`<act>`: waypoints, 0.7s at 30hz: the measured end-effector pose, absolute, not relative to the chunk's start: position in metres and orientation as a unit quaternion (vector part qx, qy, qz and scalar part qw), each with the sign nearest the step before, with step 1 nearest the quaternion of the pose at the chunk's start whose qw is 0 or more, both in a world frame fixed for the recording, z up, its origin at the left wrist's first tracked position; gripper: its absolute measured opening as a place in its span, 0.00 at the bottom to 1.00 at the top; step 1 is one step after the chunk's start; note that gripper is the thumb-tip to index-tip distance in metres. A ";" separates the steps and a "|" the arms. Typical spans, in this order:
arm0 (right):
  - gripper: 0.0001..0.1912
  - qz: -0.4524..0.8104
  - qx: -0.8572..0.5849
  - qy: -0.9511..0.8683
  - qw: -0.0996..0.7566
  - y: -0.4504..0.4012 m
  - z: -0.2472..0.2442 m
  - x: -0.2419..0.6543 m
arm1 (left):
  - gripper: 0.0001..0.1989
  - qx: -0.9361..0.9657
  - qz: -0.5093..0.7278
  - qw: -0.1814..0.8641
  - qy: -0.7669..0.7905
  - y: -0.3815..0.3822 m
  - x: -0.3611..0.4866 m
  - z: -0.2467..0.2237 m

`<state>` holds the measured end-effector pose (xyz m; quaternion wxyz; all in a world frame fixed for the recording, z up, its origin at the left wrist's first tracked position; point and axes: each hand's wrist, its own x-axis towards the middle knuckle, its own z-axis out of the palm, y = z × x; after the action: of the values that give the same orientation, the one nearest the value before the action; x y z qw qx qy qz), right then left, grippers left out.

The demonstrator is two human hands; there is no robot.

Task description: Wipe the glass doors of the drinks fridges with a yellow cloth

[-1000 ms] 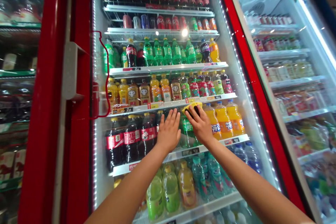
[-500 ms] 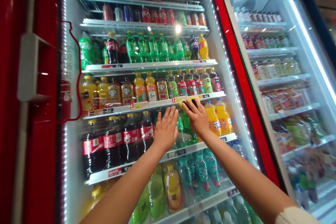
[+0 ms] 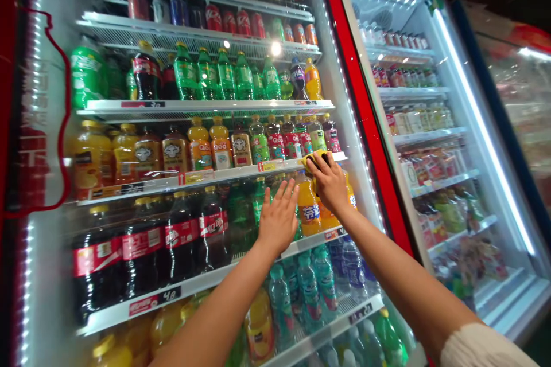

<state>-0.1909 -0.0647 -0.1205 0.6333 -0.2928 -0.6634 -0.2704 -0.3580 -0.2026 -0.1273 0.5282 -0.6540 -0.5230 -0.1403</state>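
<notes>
My left hand [image 3: 279, 218] is spread flat with fingers pointing up, against the glass door [image 3: 241, 200] of a drinks fridge, in front of the shelf of big bottles. My right hand [image 3: 329, 180] presses a yellow cloth [image 3: 310, 159] with black patches to the same glass, up and to the right of my left hand. Most of the cloth lies hidden under my fingers. Behind my right hand stand orange soda bottles [image 3: 307, 206]. Large cola bottles [image 3: 178, 235] are left of my left hand.
A red door frame [image 3: 365, 92] runs down the right side of the fridge. Beyond it stands a second lit fridge [image 3: 419, 132] with packaged drinks. Green bottles [image 3: 224, 77] and cans [image 3: 214, 17] fill upper shelves. A red outline [image 3: 66, 120] marks the left side of the door.
Both hands have shifted right across the glass, the right hand with the cloth now in front of the orange soda bottles. The view has swung right, showing more of the second fridge.
</notes>
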 end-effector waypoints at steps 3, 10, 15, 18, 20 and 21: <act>0.34 -0.234 -0.350 -0.604 0.676 -0.048 -0.129 -0.167 | 0.37 -0.663 -0.153 0.522 -0.514 -0.191 -0.348 -0.131; 0.30 -0.267 -0.326 -0.651 0.631 -0.030 -0.137 -0.140 | 0.35 -0.687 -0.142 0.509 -0.499 -0.170 -0.323 -0.136; 0.36 -0.225 -0.387 -0.607 0.657 -0.007 -0.121 -0.114 | 0.35 -0.694 -0.129 0.501 -0.501 -0.155 -0.304 -0.139; 0.39 -0.219 -0.387 -0.593 0.671 -0.003 -0.147 -0.112 | 0.35 -0.695 -0.124 0.503 -0.499 -0.149 -0.297 -0.145; 0.40 -0.243 -0.353 -0.632 0.645 -0.003 -0.158 -0.112 | 0.35 -0.700 -0.120 0.504 -0.491 -0.144 -0.293 -0.147; 0.40 -0.258 -0.339 -0.655 0.624 -0.003 -0.157 -0.110 | 0.34 -0.703 -0.119 0.504 -0.487 -0.141 -0.291 -0.148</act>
<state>-0.1105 -0.0030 -0.1568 0.6240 -0.3395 -0.6551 -0.2575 -0.2907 -0.1414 -0.1477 0.5040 -0.7035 -0.4868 -0.1188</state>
